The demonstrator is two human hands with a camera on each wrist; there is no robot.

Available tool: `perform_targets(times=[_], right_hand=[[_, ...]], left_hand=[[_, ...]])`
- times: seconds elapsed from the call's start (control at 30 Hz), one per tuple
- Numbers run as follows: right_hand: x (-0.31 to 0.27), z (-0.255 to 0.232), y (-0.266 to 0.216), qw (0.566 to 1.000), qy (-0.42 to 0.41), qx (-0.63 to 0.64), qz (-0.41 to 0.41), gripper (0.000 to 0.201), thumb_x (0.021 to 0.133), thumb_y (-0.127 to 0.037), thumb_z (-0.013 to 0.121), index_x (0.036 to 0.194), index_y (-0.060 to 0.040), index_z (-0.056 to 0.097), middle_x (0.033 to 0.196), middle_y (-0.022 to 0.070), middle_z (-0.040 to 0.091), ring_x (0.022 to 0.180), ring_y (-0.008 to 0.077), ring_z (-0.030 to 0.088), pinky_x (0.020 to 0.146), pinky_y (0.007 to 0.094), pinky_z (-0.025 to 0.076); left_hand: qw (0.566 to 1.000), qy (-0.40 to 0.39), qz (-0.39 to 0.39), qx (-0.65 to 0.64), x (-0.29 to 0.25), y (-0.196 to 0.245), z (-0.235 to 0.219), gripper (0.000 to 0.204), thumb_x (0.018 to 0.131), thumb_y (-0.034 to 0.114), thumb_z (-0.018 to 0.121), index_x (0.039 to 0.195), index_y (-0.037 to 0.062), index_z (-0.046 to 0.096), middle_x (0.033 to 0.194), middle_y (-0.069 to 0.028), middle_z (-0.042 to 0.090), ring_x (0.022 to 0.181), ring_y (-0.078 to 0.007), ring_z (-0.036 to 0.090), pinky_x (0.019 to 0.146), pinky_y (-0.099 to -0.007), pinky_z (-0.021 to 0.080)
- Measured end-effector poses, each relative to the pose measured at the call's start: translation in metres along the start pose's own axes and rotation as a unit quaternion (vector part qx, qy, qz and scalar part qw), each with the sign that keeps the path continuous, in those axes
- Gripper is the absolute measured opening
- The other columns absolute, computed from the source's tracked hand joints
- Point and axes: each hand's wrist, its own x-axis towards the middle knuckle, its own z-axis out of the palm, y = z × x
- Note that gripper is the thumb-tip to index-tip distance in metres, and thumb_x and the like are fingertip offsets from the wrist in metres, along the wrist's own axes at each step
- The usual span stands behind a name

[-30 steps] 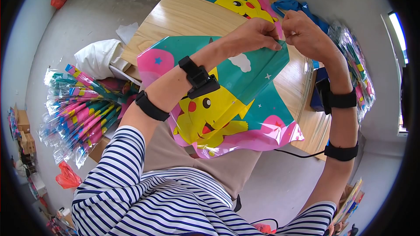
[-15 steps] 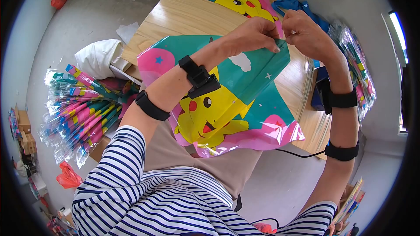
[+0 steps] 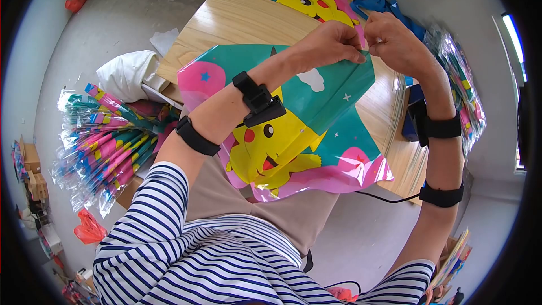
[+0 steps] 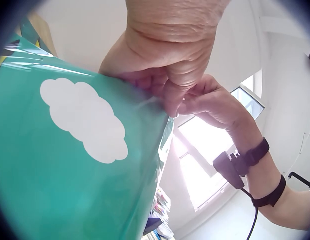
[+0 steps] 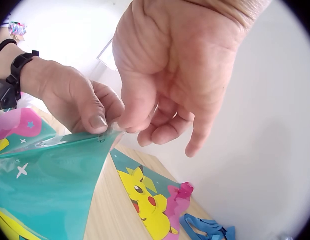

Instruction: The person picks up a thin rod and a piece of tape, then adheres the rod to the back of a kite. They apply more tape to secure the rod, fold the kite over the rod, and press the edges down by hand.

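A plastic-film kite (image 3: pixel 316 101), green, pink and yellow with a cartoon figure and a white cloud, spans from the lap up over the table edge. My left hand (image 3: pixel 333 45) pinches its upper right tip between thumb and fingers. Right beside it, my right hand (image 3: pixel 395 42) pinches the very end of that tip with thumb and forefinger. From the right wrist view, the left thumb (image 5: pixel 97 122) lies along the folded edge, and the other right-hand fingers (image 5: pixel 167 132) are loosely curled. A seam runs down the kite from the held tip.
A second kite (image 3: pixel 305 0) with the same print lies at the table's (image 3: pixel 226 22) far end, near a blue cloth (image 3: pixel 375 5). Bundles of kites in clear sleeves (image 3: pixel 107 147) stand at left, with more sleeved kites (image 3: pixel 460 90) at right. A black cable (image 3: pixel 389 199) hangs below the table.
Both hands stay at the same tip of the kite, with only small shifts of the left thumb and the fingertips. The kite has barely moved.
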Motion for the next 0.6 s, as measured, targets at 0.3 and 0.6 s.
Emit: perform_targets(times=[0.3,0.6], right_hand=[[0.006,-0.018,0.013,0.984,-0.132,0.02,0.117,0.015,0.076,-0.008,0.068,0.079,0.0066,0.066,0.07,0.0181,0.061,0.063,0.0231,0.06,0.057,0.0376,0.043],[-0.007,-0.001,0.016,0.949,0.082,0.259,0.163,0.024,0.085,-0.02,0.073,0.094,0.0031,0.072,0.075,0.0073,0.067,0.072,0.0133,0.063,0.066,0.0268,0.052]], left_hand=[[0.999,-0.041,0.016,0.001,-0.002,-0.001,0.002,0.007,0.084,0.003,0.07,0.09,0.0005,0.068,0.084,-0.0013,0.067,0.081,-0.0071,0.06,0.074,-0.0223,0.046],[1.0,-0.021,0.006,-0.013,-0.005,0.0,0.0,0.008,0.084,0.005,0.072,0.09,0.0009,0.067,0.082,0.0006,0.065,0.079,-0.0064,0.058,0.071,-0.0216,0.046]])
